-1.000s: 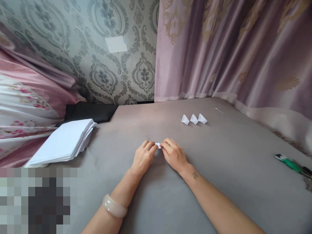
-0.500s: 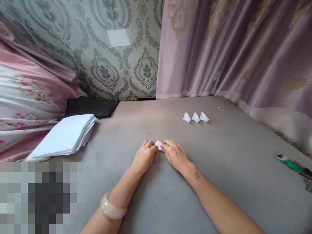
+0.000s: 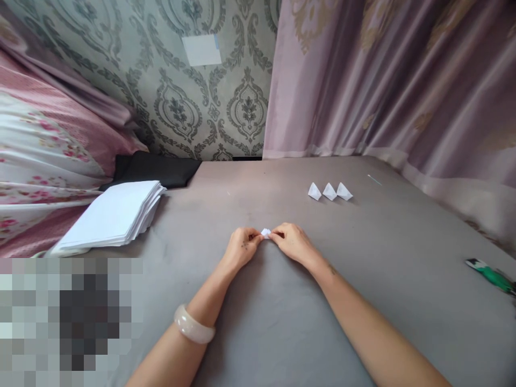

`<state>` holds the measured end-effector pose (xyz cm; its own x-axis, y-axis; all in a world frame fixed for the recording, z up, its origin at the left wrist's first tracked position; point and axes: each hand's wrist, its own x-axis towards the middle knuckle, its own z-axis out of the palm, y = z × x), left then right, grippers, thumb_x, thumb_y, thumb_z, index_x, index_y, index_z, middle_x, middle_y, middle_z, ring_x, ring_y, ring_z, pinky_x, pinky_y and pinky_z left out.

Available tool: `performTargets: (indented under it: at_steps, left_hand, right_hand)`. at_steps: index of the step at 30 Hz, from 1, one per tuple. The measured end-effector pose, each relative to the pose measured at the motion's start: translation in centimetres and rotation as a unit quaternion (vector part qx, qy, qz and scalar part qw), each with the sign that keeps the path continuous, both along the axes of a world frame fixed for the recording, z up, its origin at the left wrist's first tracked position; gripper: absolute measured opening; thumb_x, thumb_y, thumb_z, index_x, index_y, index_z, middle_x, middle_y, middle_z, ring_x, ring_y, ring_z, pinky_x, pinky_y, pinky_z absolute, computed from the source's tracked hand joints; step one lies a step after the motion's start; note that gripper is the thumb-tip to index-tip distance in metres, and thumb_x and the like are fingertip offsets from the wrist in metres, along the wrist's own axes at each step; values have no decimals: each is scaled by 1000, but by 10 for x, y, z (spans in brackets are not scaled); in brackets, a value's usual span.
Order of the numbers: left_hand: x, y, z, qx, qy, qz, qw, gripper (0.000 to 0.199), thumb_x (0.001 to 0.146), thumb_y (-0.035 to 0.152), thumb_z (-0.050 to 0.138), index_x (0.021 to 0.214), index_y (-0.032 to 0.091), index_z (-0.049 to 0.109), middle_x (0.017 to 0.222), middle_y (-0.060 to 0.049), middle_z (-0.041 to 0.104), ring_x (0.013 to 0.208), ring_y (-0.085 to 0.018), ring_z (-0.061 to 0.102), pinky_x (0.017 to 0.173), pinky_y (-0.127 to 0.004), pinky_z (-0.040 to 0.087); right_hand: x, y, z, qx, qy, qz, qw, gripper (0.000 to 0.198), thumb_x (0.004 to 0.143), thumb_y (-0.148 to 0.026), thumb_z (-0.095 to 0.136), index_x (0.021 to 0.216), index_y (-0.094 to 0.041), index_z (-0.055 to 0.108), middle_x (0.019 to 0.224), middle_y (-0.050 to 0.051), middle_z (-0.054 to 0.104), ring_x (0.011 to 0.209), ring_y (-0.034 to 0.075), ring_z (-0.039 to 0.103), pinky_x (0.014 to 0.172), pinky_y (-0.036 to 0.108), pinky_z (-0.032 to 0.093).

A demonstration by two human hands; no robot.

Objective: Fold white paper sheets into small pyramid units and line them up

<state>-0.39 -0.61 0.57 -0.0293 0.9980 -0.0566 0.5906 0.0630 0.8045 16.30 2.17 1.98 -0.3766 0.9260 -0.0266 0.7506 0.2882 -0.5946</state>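
A small folded white paper [image 3: 265,233] is held between my two hands at the middle of the grey surface. My left hand [image 3: 243,246] pinches its left side with thumb and fingers. On its right side, my right hand [image 3: 293,242] has a matching pinch. The fingertips cover both ends of the paper, so only its peaked middle shows. Three folded paper pieces, a left one [image 3: 314,192], a middle one [image 3: 329,192] and a right one [image 3: 344,192], stand in a row beyond my right hand.
A stack of white paper [image 3: 113,215] lies at the left, in front of a black flat item [image 3: 157,169]. A green-handled tool [image 3: 494,277] rests near the right edge. A thin stick [image 3: 374,179] lies far right. Patterned wallpaper and a pink curtain [image 3: 322,97] bound the back.
Both hands have turned from lying over the folded paper to pinching its sides, and the wrists have rolled. The whole view has shifted slightly. The three paper pieces stay in their row.
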Motion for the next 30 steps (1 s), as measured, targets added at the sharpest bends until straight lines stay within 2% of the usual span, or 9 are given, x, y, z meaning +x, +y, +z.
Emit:
performTargets:
  at_steps: [6, 9, 13, 15, 17, 21, 25, 27, 30]
  left_hand:
    - [2, 8, 13, -45, 46, 7, 998, 26, 74, 32, 56, 72, 13, 72, 55, -2, 58, 56, -14, 50, 53, -24, 32]
    - [3, 16, 22, -93, 89, -2, 992, 23, 71, 32, 60, 71, 13, 73, 56, -3, 58, 56, -14, 51, 53, -24, 33]
    - [1, 31, 29, -152, 141, -35, 978, 20, 67, 31, 63, 71, 13, 72, 55, -3, 59, 55, -14, 52, 52, -24, 34]
    - [0, 37, 28, -167, 154, -54, 972, 18, 66, 30, 65, 69, 12, 70, 53, -3, 57, 54, -14, 53, 51, -23, 34]
    - [-1, 40, 25, -170, 157, -59, 971, 20, 65, 31, 67, 75, 13, 69, 55, -2, 58, 54, -14, 53, 50, -23, 34]
    - [-2, 40, 14, -123, 127, -49, 983, 39, 66, 31, 70, 101, 16, 62, 62, 0, 60, 56, -13, 53, 51, -22, 33]
    - [-2, 32, 5, -86, 85, -68, 990, 17, 75, 26, 61, 89, 16, 64, 60, 2, 56, 55, -11, 50, 52, -21, 33]
    - [-2, 26, 2, -67, 71, -72, 993, 13, 77, 25, 58, 84, 15, 63, 60, 2, 56, 57, -11, 50, 54, -21, 34]
    - [0, 15, -7, 2, 45, -74, 996, 9, 79, 23, 57, 79, 14, 61, 65, 0, 57, 61, -13, 51, 59, -23, 37]
  right_hand:
    - [-2, 18, 8, -99, -13, -14, 995, 29, 76, -43, 59, 66, -18, 71, 54, 1, 60, 54, 13, 54, 48, 23, 30]
    - [-8, 29, 18, -149, -58, -8, 987, 25, 72, -38, 63, 63, -15, 70, 47, 0, 54, 47, 11, 50, 44, 21, 29]
    - [-20, 42, 32, -245, -115, 18, 963, 15, 71, -23, 65, 59, -14, 64, 52, 0, 60, 46, 8, 53, 46, 18, 38]
    - [-27, 46, 38, -273, -131, 29, 953, 18, 71, -19, 66, 55, -13, 60, 53, 1, 62, 47, 9, 56, 48, 18, 42]
    - [-32, 49, 41, -280, -150, 36, 947, 21, 72, -18, 67, 52, -13, 59, 52, 3, 62, 49, 11, 58, 50, 19, 44]
    - [-34, 47, 44, -227, -186, 33, 955, 20, 70, -20, 69, 53, -14, 60, 54, 6, 62, 59, 17, 62, 56, 25, 44]
    - [-26, 34, 35, -134, -171, 17, 976, 13, 71, -27, 70, 70, -17, 62, 73, 7, 66, 76, 20, 63, 63, 26, 41]
    - [-19, 23, 26, -99, -147, 12, 984, 10, 78, -29, 63, 79, -19, 60, 81, 6, 66, 79, 18, 61, 64, 25, 39]
    - [-11, 5, 9, -37, -105, 4, 994, 11, 86, -32, 53, 89, -21, 56, 94, 5, 63, 88, 15, 57, 71, 24, 38]
